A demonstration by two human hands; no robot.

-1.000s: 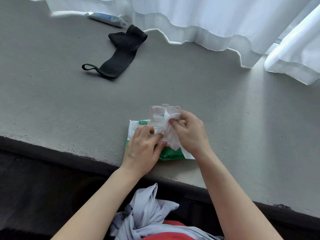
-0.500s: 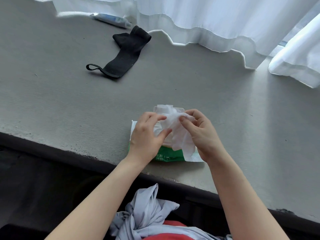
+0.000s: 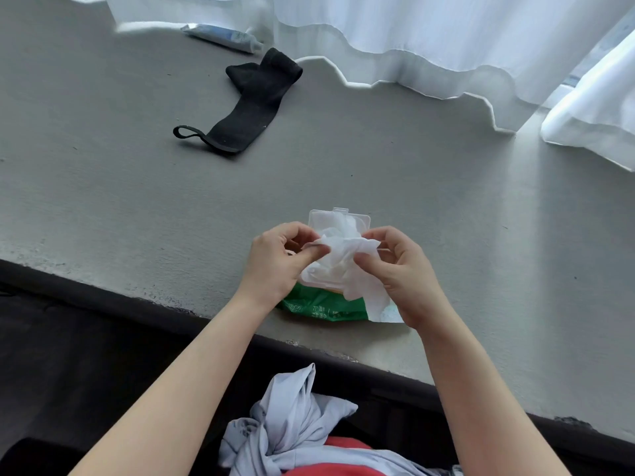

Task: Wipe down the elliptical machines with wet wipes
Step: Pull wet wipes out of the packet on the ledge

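Observation:
A green and white pack of wet wipes [image 3: 323,309] lies on the grey ledge [image 3: 137,207] near its front edge, its clear flip lid [image 3: 340,218] standing open. A crumpled white wet wipe [image 3: 343,259] is held above the pack between both hands. My left hand [image 3: 278,262] pinches its left edge with thumb and fingers. My right hand [image 3: 402,273] pinches its right side. The wipe's lower part hangs down over the pack. No elliptical machine is in view.
A black sock-like strap with a loop [image 3: 247,104] lies on the ledge at the back left, a toothpaste-like tube [image 3: 223,37] beyond it. White curtains [image 3: 412,39] hang along the back. A grey garment [image 3: 292,424] is knotted at my waist, below the ledge's dark front edge.
The wipe has come up out of the pack. My left hand left the pack and took the wipe's left edge; both hands have drawn slightly apart, spreading it.

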